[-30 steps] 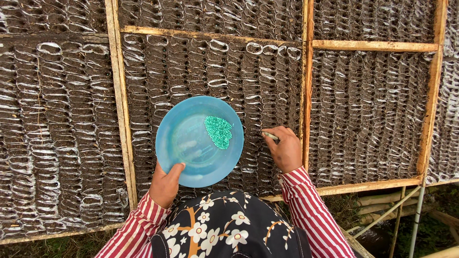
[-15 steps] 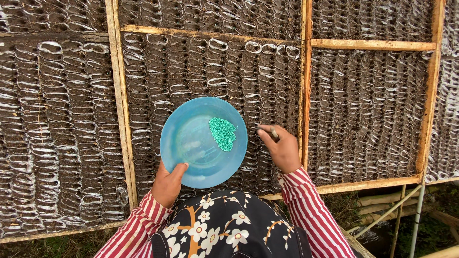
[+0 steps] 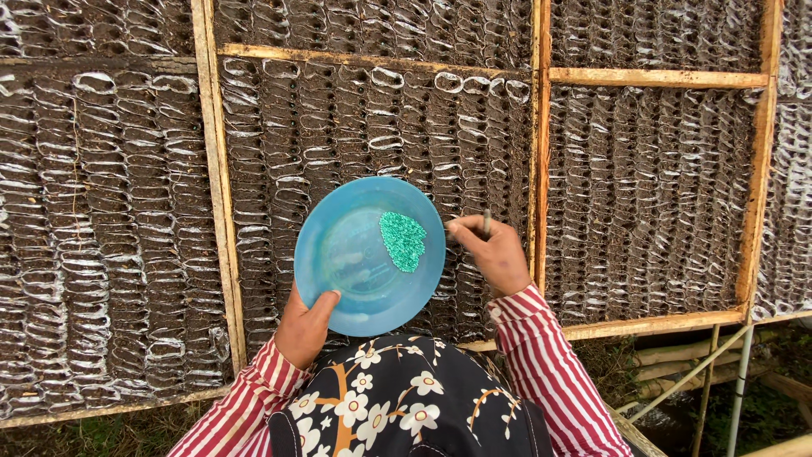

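one blue plastic plate, round and shallow, sits in the left hand, whose thumb lies over the near rim while the other fingers are hidden beneath it. the plate holds one small heap of bright green seeds, granular and glittery, gathered toward its right side; the rest of the plate is bare and a little wet-looking. the right hand hovers just beside the plate's right edge, its fingers pinched shut around one thin pale stick that points up and away from the palm. both arms wear red-and-white striped sleeves, and a dark flowered cloth fills the bottom of the view.

plate and hands hang over wooden-framed beds; four frames show in part, split by pale wooden slats. each frame is packed with rows of small clear plastic sleeves filled with dark soil, too many to count. bamboo poles and grass show at lower right.
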